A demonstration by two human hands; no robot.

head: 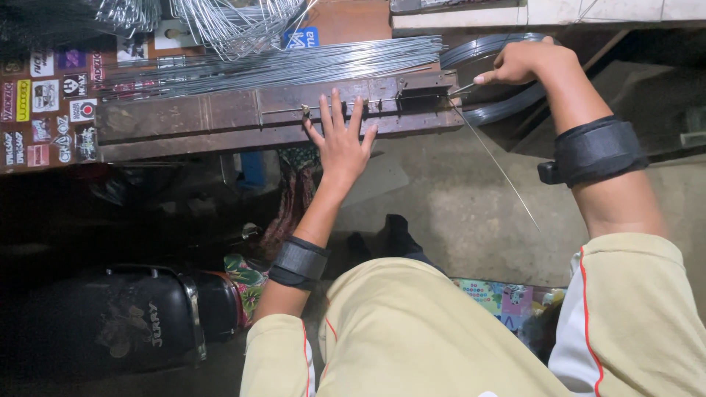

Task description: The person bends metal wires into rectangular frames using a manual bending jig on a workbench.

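Open floor (456,213) lies below the wooden jig (279,114), giving free passage between the two arms. A thin wire (496,165) slants across that gap from the jig's right end. The left hand (340,140) rests flat on the jig's front edge; the right hand (518,62) sits at its right end. Behind, straight rods (294,66) and a wire coil (493,110) crowd the back; a dark case (125,316) blocks the lower left

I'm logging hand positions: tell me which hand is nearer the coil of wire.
Right. The right hand hovers directly over the coil of wire. The left hand lies flat on the long metal jig, well away to its left.
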